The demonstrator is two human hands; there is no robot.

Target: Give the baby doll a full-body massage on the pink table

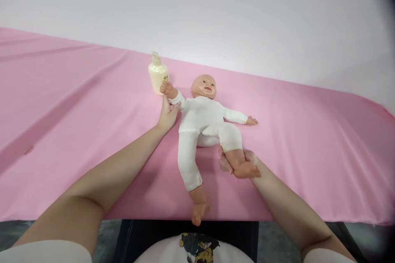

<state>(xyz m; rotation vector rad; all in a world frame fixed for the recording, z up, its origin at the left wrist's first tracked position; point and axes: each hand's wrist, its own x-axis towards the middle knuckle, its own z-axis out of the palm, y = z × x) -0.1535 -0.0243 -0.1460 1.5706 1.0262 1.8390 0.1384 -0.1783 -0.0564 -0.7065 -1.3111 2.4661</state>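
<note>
Doll (202, 115) held by 1 arm and 1 leg

A pink cloth (308, 152) covers the tabletop, with creases on both sides. The doll lies on it face up, in a white suit, its head towards the far edge. 1 leg is stretched out, its foot reaching past the near edge; the other is bent and raised.

The right hand (250, 157) is curled around the bent leg's ankle from behind, fingers showing on one side and the rest partly hidden by the foot. The left hand (168, 116) is narrowed around the raised arm near its cuff, thumb on one side, fingertips partly hidden. The doll's body lies between the 2 hands, beyond the right one and just beside the left.

A cream pump bottle (156, 74) stands upright just behind the doll's raised fist; whether they touch, I cannot tell.
</note>
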